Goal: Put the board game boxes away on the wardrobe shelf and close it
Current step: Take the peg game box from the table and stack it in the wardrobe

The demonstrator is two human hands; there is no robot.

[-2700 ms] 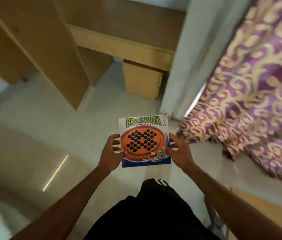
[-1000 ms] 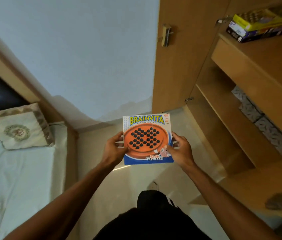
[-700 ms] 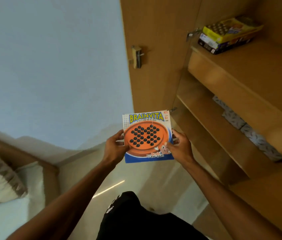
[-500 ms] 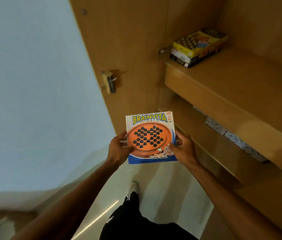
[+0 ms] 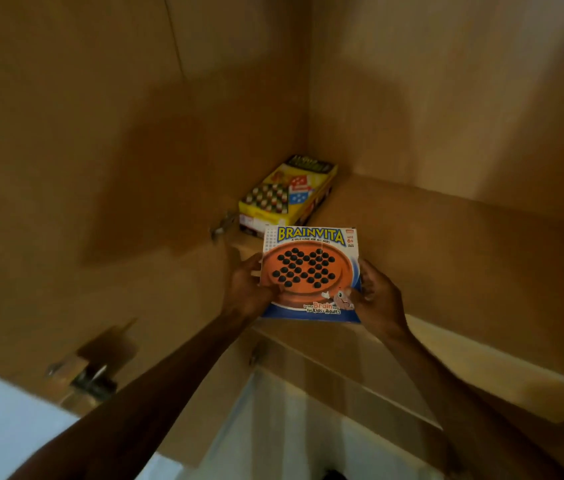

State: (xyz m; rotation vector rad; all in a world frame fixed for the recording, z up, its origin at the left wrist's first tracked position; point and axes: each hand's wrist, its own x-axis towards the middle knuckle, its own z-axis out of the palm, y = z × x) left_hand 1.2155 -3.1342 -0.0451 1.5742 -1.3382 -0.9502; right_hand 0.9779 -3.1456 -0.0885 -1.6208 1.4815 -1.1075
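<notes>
Both hands hold the Brainvita box [image 5: 311, 271], a flat square box with an orange peg board printed on it. My left hand [image 5: 247, 289] grips its left edge and my right hand [image 5: 375, 296] grips its right edge. The box hovers over the front edge of the wooden wardrobe shelf [image 5: 464, 258]. Just beyond it, in the shelf's left back corner, lies a stack of board game boxes [image 5: 287, 194] with a yellow one on top.
The open wardrobe door [image 5: 83, 202] stands to the left, with a hinge [image 5: 221, 226] near the stack and a latch fitting [image 5: 90, 372] lower down. The shelf's right part is bare wood. A pale wall [image 5: 3, 427] shows at bottom left.
I have turned from the room to the wardrobe and come close. The Brainvita box, held in both hands throughout, has risen to the level of the shelf with the stacked boxes.
</notes>
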